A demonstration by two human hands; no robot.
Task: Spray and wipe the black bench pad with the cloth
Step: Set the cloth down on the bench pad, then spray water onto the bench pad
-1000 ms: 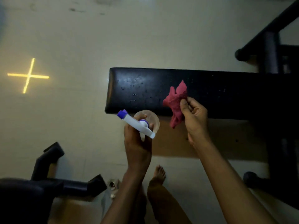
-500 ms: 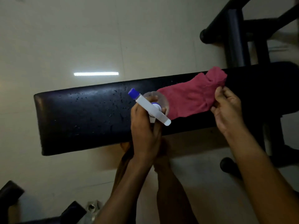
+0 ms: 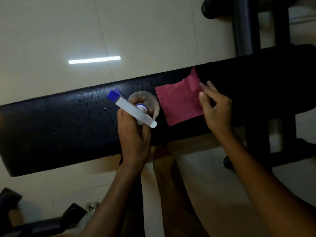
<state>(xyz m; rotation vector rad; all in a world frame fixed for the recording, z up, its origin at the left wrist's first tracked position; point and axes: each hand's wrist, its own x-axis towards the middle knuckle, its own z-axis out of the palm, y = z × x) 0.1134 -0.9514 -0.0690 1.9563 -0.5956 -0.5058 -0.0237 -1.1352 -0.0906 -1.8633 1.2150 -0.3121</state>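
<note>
Left hand [image 3: 133, 132] gripping spray bottle [image 3: 136, 108] over wet black pad [image 3: 59, 127], right hand [image 3: 215, 110] loosely open, fingers touching red cloth [image 3: 179, 103] spread flat on pad

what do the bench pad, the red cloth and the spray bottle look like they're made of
Bench pad: probably vinyl or leatherette, smooth with a slight sheen; spray droplets bead on it rather than soaking in.
Cloth: soft woven or microfibre fabric, matte, with a wavy edge and one corner lifted.
Spray bottle: plastic, with a clear body, glossy white trigger head and blue nozzle.
</note>
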